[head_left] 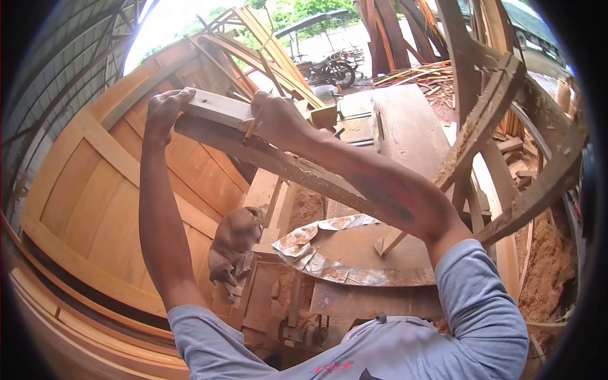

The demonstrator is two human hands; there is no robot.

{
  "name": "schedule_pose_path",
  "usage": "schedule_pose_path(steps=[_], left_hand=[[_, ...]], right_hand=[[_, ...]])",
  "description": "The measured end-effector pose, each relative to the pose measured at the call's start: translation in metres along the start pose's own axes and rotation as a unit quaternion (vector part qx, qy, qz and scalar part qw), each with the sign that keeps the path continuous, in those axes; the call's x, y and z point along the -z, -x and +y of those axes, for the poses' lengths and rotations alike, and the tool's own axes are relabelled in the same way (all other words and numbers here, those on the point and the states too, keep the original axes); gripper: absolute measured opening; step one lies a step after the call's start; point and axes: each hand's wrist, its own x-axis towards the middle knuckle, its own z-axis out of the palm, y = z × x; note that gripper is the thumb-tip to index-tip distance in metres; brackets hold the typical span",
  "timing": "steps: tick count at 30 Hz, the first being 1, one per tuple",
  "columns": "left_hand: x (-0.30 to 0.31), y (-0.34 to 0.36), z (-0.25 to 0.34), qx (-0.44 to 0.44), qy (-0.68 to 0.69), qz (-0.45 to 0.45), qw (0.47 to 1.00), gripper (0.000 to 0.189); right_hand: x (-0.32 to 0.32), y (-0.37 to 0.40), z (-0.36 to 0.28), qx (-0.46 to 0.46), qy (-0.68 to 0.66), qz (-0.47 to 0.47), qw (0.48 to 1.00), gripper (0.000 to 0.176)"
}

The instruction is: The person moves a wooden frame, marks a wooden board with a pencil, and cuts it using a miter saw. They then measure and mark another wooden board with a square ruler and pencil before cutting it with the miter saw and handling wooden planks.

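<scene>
Up at the upper left, my left hand (168, 114) is closed on the left end of a short pale wood block (218, 109). The block lies along the top of a long dark board (278, 163), which slants down to the right beneath my right forearm. My right hand (277, 120) is closed at the block's right end, with a thin pencil-like stick (253, 128) pointing down from its fingers. Whether the fingers also press the block cannot be made out.
Wooden door panels (82, 190) lean at the left. A dog (235, 244) lies below the board, beside an oval piece with a crumpled cover (354, 250). Curved timbers (484, 120) stand at the right. A motorcycle (329, 68) and wood scraps (424, 79) are farther back.
</scene>
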Motion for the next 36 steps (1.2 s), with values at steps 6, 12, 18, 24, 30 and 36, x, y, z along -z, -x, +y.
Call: schedule_pose_path(steps=[6,12,18,24,30,36], left_hand=[[-0.003,-0.016,0.003,0.033,-0.103,-0.055,0.993,0.042],[0.008,-0.023,-0.030,0.079,-0.022,-0.104,0.991,0.044],[0.006,-0.012,-0.025,0.086,-0.037,-0.112,0.989,0.048],[0.001,-0.009,-0.020,0.072,-0.043,-0.119,0.989,0.048],[0.003,-0.004,-0.013,0.077,-0.045,-0.126,0.988,0.048],[0.005,-0.001,-0.014,0.066,-0.037,-0.099,0.992,0.047]], right_hand=[[0.000,0.008,0.000,-0.033,-0.011,-0.002,0.999,0.039],[0.006,0.004,0.004,-0.048,-0.030,-0.078,0.995,0.036],[-0.017,0.003,0.016,0.084,-0.048,-0.002,0.995,0.036],[0.024,-0.032,0.033,-0.105,-0.118,-0.192,0.968,0.055],[0.026,-0.030,0.042,-0.264,-0.215,-0.329,0.881,0.056],[0.021,-0.022,0.033,-0.246,-0.140,-0.299,0.911,0.057]])
